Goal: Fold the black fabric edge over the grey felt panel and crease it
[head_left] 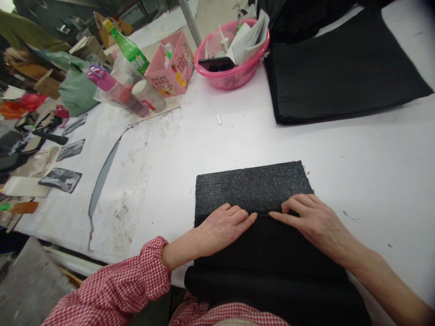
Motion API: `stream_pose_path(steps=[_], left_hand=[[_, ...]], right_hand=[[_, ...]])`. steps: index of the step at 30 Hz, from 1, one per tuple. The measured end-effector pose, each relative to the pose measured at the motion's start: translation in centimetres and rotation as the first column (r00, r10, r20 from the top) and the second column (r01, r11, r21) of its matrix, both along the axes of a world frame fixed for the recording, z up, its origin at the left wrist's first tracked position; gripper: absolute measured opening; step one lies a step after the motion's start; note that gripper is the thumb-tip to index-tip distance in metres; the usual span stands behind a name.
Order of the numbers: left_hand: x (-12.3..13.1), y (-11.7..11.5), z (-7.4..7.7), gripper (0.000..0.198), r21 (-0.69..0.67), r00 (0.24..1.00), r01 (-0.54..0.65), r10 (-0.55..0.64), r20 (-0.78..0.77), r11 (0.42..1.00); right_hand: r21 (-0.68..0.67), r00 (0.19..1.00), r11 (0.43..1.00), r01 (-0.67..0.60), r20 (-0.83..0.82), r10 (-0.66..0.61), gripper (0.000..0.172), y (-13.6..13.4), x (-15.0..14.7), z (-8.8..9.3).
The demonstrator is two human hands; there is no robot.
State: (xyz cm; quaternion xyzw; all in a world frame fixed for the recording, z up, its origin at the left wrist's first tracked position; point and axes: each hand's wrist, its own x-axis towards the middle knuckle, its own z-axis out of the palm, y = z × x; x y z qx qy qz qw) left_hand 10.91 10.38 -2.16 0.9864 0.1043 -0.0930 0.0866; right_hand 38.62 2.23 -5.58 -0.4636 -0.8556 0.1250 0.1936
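Note:
A dark grey, coarse-textured fabric piece lies on the white table in front of me. A smoother black fabric overlaps its near edge and runs down off the table toward my lap. My left hand lies flat on the black fabric, fingers stretched toward the seam between the two pieces. My right hand also rests flat there, fingers extended and pointing left along the same edge. The fingertips of both hands nearly meet. Neither hand holds anything.
A stack of black fabric lies at the back right. A pink basin with papers and a phone stands behind. A pink carton, green bottle, purple bottle and clutter fill the left. A white chalk stub lies mid-table.

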Motion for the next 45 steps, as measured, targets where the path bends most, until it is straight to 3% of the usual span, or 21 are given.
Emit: stream_pose_path(steps=[11,18,35,45], left_hand=[[1.2,-0.1,0.4,0.039,0.055,0.999,0.054,-0.054,0.003,0.997],[2.4,-0.4,0.5,0.042,0.085,0.996,0.081,-0.078,-0.031,0.993],[4.5,-0.5,0.4,0.044,0.062,0.996,0.086,-0.085,-0.008,0.994],[5.3,-0.8,0.0,0.043,0.039,0.997,0.067,-0.068,0.031,0.997]], right_hand=[[0.027,0.997,1.000,-0.016,0.079,0.014,0.029,-0.1,-0.5,0.4],[-0.005,0.999,1.000,0.002,0.033,-0.002,0.031,-0.4,1.3,0.2],[0.025,0.999,0.999,0.039,0.035,-0.040,0.032,-1.0,2.3,0.1],[-0.002,0.998,0.998,0.056,0.039,-0.056,0.033,-1.5,3.9,1.0]])
